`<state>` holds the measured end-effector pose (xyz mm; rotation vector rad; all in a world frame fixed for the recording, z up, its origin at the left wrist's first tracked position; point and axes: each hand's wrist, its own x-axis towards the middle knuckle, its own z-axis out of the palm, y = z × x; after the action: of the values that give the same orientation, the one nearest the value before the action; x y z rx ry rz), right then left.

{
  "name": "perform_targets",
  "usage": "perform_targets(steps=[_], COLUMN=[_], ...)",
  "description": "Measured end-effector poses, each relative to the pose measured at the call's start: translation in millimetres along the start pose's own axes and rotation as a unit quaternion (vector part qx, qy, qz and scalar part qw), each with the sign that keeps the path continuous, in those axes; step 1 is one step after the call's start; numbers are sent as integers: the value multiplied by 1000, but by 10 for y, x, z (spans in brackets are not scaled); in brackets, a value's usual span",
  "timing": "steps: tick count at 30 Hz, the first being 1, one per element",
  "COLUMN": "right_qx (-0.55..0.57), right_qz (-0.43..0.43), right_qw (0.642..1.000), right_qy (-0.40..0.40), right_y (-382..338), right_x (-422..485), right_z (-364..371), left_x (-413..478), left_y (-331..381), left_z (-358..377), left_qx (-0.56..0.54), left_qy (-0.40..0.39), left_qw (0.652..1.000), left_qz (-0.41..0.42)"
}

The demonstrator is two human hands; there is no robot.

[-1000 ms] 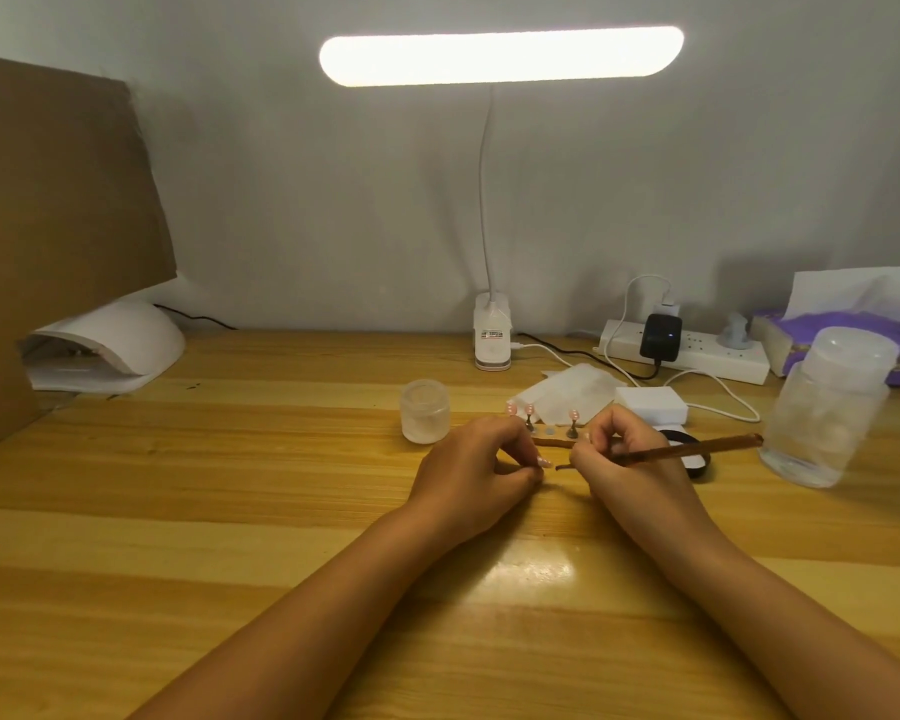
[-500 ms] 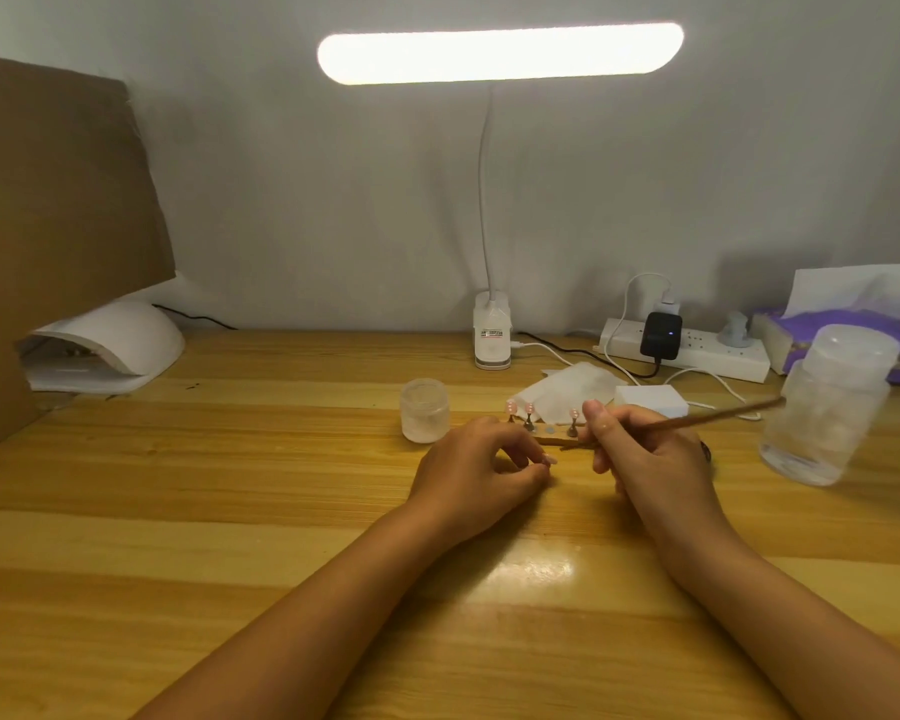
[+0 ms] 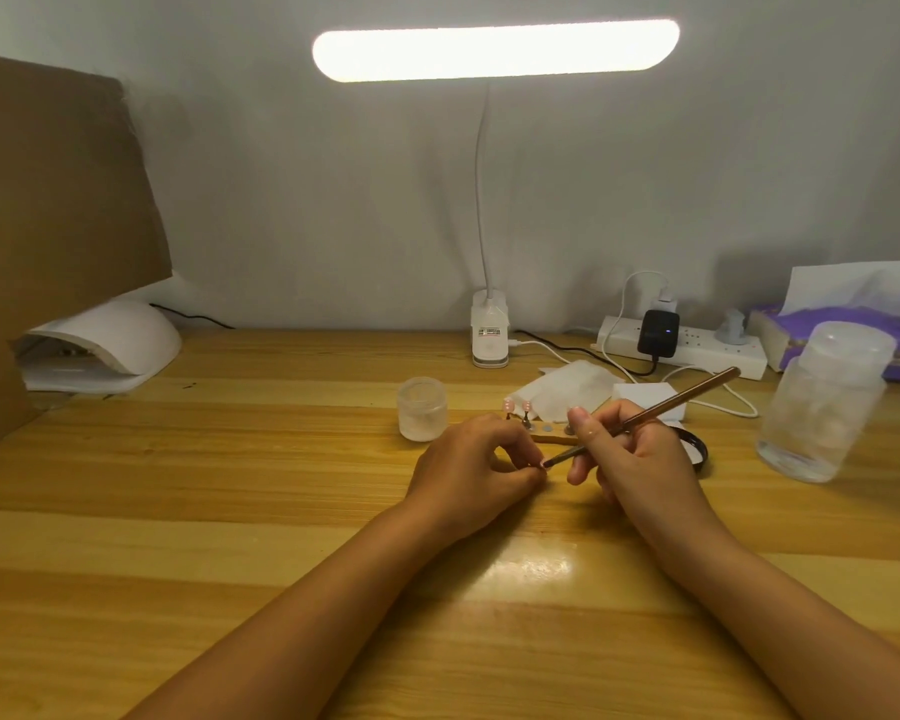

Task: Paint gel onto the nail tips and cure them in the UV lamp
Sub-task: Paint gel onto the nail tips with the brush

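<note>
Head camera: left hand [image 3: 476, 472] pinches a nail tip [image 3: 542, 465], right hand [image 3: 640, 459] grips the brush [image 3: 666, 403], bristles touching that tip between the hands; frosted jar [image 3: 421, 409] just beyond the left.

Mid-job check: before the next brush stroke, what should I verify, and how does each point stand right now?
1. Left hand pinches the nail tip in its fingers: ok.
2. Right hand grips the brush like a pen: ok.
3. Bristles reach the nail tip: ok.
4. Enough gel on the bristles: cannot tell, too small.
5. UV lamp on the table at far left, within view: ok.
6. UV lamp switched on: cannot tell.
</note>
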<state>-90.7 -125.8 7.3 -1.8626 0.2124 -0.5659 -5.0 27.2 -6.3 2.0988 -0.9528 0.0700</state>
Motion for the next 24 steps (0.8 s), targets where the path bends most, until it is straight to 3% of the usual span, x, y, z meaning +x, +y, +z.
perform_targets(steps=[6, 24], right_qx=[-45, 65], right_qz=[-8, 28], right_qw=[998, 997], right_qy=[32, 24], right_y=[25, -44], right_x=[7, -7], right_z=[3, -30], left_x=[-2, -14], left_y=[-10, 18], left_z=[6, 3], left_qx=[-8, 12], left_qy=[5, -9], left_qw=[1000, 1000], left_qz=[-5, -16])
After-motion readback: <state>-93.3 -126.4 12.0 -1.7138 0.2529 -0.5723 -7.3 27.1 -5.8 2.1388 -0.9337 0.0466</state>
